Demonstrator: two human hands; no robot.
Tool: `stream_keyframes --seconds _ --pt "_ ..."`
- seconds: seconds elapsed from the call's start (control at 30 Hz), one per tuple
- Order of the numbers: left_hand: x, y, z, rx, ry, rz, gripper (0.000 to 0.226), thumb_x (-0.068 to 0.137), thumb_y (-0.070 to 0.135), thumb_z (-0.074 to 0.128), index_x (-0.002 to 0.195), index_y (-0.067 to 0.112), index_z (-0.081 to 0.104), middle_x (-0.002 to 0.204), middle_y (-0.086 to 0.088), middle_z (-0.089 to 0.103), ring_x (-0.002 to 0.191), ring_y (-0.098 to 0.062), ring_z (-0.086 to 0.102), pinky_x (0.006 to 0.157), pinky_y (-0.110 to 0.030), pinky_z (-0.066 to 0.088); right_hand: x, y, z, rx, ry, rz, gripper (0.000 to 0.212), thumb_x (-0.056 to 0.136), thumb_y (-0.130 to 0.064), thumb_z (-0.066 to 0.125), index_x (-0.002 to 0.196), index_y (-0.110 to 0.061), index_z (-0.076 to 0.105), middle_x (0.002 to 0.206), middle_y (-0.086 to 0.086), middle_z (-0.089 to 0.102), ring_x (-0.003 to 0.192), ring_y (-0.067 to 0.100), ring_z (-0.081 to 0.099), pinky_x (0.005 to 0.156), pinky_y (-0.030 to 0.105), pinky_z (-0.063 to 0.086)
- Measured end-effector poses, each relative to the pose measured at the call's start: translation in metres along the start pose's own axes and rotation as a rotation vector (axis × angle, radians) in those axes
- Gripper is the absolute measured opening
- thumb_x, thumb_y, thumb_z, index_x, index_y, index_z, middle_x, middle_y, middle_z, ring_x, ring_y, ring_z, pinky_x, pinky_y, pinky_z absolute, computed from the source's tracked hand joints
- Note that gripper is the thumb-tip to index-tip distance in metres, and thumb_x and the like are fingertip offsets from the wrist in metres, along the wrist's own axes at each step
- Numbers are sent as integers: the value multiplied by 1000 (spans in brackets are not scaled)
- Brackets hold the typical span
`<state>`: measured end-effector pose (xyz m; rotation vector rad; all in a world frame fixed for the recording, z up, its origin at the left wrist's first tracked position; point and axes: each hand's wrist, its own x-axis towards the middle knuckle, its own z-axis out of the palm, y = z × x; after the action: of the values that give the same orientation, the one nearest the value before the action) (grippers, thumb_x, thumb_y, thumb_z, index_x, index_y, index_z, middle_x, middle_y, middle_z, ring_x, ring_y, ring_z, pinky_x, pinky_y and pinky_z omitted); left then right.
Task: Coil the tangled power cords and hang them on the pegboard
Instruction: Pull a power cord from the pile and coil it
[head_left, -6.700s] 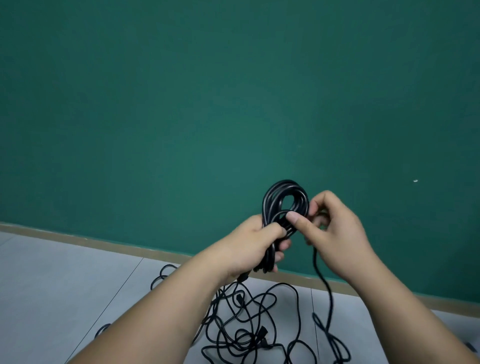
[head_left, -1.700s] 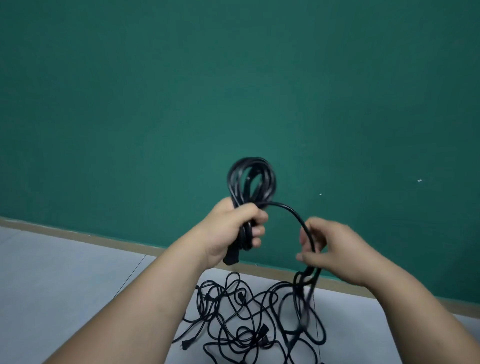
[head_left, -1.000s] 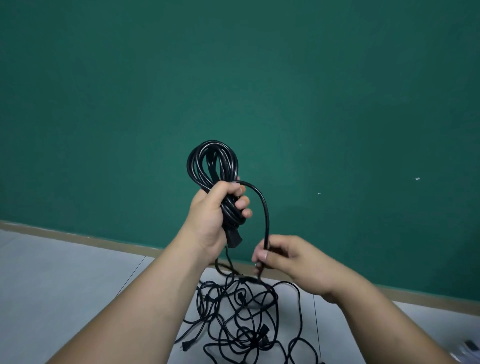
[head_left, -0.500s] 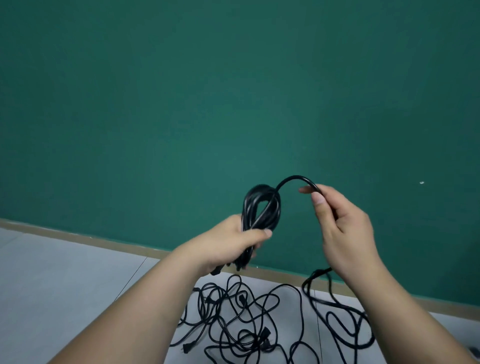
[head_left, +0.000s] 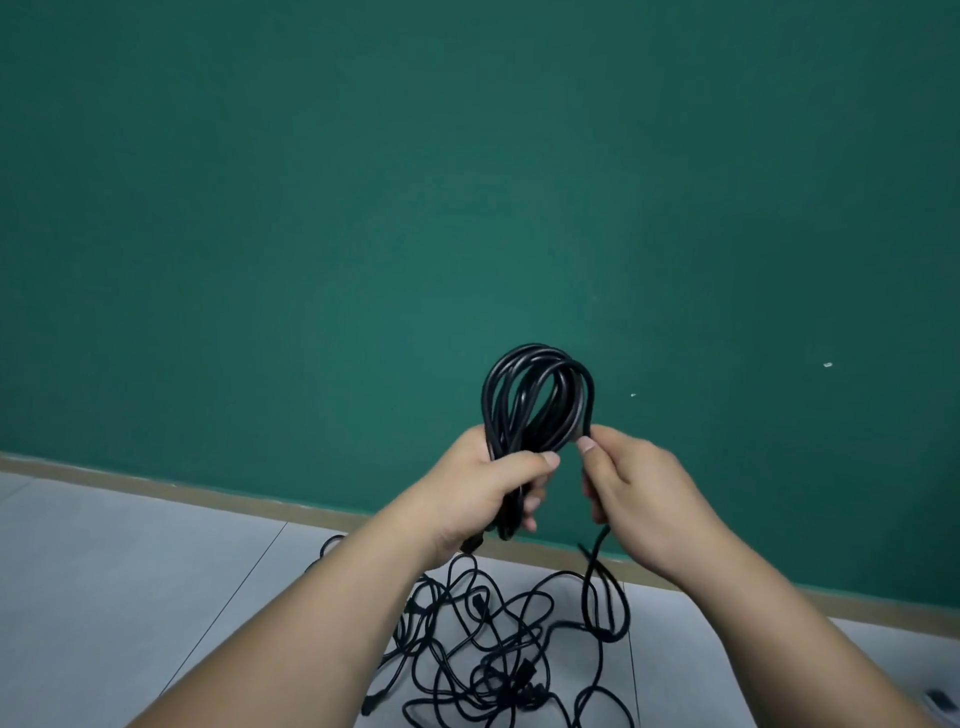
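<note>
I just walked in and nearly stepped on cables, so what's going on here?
A person is partway through a coiling job, facing a green wall. The left hand grips a bundle of loops of black power cord, and the right hand pinches the loose strand beside it. That strand trails down to a tangle of cords on the floor. No pegboard is in view.

wall (head_left: 363, 208): dark green | skirting (head_left: 156, 488): tan | floor (head_left: 104, 571): grey tiles
</note>
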<state>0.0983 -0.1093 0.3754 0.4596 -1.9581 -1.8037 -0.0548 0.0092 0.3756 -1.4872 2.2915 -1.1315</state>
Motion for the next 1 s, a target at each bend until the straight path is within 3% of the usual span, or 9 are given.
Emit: stream_keyframes --seconds 0.07,0.17,0.3,0.43,0.6,0.77,0.83,0.9,1.0 --pt "1 0 -3 -20 16 1 19 95 22 66 81 11 59 75 -15 46 65 -23 48 65 -39 52 -1 -1 5 48 33 -43 35 111 -35 42 84 -18 55 69 5 59 65 28 58 68 48 53" --pt "1 0 -4 11 -37 -52 25 102 19 62 80 10 56 70 -8 47 62 -20 48 60 -36 51 0 -5 8 95 250 -94 26 111 -31 45 113 -29 70 84 -6 61 77 13 59 71 35 50" --pt "-2 -3 0 80 -151 -180 20 95 26 62 85 14 50 72 -2 49 59 -17 48 56 -36 46 -3 -13 3 68 466 -130 32 109 -30 54 137 -35 68 84 -11 59 81 6 58 68 22 41" --pt "-6 -2 3 125 -259 -185 17 92 21 58 78 17 49 70 0 47 59 -15 45 54 -34 47 0 -9 -4 0 438 -47 30 109 -33 54 133 -34 71 80 -8 60 78 15 59 68 31 40" --pt "-9 11 -8 -30 -247 -118 21 95 14 56 75 16 51 70 -1 44 60 -17 43 56 -35 45 5 2 -13 278 160 108 25 108 -33 53 112 -42 77 58 -7 56 54 20 62 60 41 61" --pt "-6 9 1 -132 -83 -51 20 96 20 59 77 14 52 73 -4 45 60 -17 44 56 -33 48 0 -11 2 257 120 43 26 109 -22 51 116 -34 74 78 -7 68 62 10 72 64 20 54" --pt "-2 7 3 -162 48 -20 22 96 21 61 76 15 55 74 -6 45 61 -19 45 57 -34 49 -3 -15 11 322 168 42 21 107 -22 59 122 -30 70 78 -4 71 66 9 73 76 31 59" --pt "0 6 1 -146 132 -1 26 100 17 62 75 15 56 74 -7 46 62 -20 46 58 -34 50 -5 -18 18 444 241 63 10 102 -22 68 110 -28 70 76 -4 74 69 14 75 82 45 63" --pt "-2 7 -1 -109 88 23 23 98 16 63 76 13 58 72 -8 47 62 -19 48 60 -34 51 -8 -24 22 638 281 102 3 99 -18 74 99 -20 72 77 4 77 69 22 77 81 53 64"
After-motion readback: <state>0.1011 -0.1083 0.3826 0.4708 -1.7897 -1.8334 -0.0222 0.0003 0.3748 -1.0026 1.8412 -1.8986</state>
